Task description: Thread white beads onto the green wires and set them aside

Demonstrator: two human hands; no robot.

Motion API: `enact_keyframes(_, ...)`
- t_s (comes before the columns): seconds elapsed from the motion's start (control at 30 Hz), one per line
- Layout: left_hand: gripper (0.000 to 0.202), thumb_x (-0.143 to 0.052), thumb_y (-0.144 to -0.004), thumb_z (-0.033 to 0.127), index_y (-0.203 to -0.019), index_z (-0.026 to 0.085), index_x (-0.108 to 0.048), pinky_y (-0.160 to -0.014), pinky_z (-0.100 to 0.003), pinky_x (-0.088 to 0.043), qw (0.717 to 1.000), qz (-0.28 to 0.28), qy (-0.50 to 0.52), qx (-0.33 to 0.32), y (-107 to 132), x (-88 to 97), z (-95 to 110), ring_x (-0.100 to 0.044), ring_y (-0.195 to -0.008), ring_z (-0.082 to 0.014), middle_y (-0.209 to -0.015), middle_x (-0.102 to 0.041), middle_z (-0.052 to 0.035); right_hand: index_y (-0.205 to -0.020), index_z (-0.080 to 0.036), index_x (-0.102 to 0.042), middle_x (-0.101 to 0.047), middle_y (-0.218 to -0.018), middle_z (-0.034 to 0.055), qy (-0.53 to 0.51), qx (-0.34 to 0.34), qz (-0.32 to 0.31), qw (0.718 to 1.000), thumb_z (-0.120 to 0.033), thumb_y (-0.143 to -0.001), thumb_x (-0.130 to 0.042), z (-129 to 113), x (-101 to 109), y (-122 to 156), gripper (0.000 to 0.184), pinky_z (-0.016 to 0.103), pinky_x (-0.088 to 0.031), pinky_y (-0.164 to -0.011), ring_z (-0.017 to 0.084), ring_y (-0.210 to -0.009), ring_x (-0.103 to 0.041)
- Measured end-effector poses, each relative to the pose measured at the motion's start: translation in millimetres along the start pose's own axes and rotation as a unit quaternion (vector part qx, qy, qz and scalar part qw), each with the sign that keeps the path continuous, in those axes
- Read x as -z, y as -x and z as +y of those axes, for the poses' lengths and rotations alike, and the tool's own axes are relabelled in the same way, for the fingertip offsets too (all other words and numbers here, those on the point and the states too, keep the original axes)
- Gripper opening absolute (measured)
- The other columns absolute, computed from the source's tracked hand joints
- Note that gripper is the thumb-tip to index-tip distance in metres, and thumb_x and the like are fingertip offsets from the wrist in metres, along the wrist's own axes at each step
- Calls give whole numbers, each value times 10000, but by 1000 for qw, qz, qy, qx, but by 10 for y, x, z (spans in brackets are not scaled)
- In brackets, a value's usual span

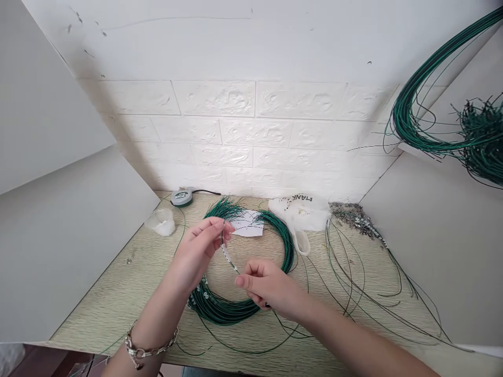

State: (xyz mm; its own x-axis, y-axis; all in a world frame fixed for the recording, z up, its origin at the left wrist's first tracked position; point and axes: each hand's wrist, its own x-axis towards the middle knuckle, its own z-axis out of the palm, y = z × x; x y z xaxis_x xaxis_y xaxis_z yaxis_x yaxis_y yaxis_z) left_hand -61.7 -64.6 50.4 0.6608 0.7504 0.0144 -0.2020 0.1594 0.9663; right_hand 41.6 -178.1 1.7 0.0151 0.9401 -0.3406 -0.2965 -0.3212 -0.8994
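My left hand (206, 242) pinches the upper end of a thin dark green wire strung with small white beads (226, 254). Lower and to the right, my right hand (267, 285) grips the same wire below the beads, so the beaded stretch runs between both hands. Under them on the table lies a large looped bundle of green wire (288, 243), with a few pale beads (206, 295) on its lower left side. The bundle's frayed ends fan out behind my left hand. A white paper slip (251, 224) lies inside the loop's far side, partly covered by wires.
A tape measure (182, 197) and a clear cup with white contents (164, 225) stand at the back left. Behind the loop lies a white plastic bag (310, 213). Loose wires and a pile of small beads (353, 217) are at right; another wire coil (416, 125) hangs above.
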Motion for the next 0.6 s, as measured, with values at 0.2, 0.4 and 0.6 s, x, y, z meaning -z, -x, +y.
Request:
enact_keyframes(0.2,93,-559,-678,231,-648,143,-547,-507,-181,-378,994,-11,106,-15,-307,-270,469,-444,-563,-68,-687,-523,-5,-627,-154,-421,-423,-403,-79,30,-10,11,999,-350,-662,-626,48,-11,96,287,143,-199,-328,20,-332,-307)
enact_keyframes(0.4,121,-524,-684,285,-681,168,-556,-518,-181,-356,993,-34,9,-115,-1004,-549,494,-455,-574,-69,-752,-565,-3,-606,-152,-426,-406,-386,-85,-11,8,-14,1000,-350,-611,-676,-3,40,276,320,145,-191,-320,17,-330,-293)
enact_keyframes(0.6,198,-509,-717,299,-740,150,-637,-624,-255,-353,820,-234,-489,-183,-1527,-1008,-474,-520,-680,-152,-759,-624,-60,-589,-155,-408,-397,-377,-89,-112,19,-95,989,-367,-574,-714,-187,148,474,372,148,-178,-308,9,-313,-266)
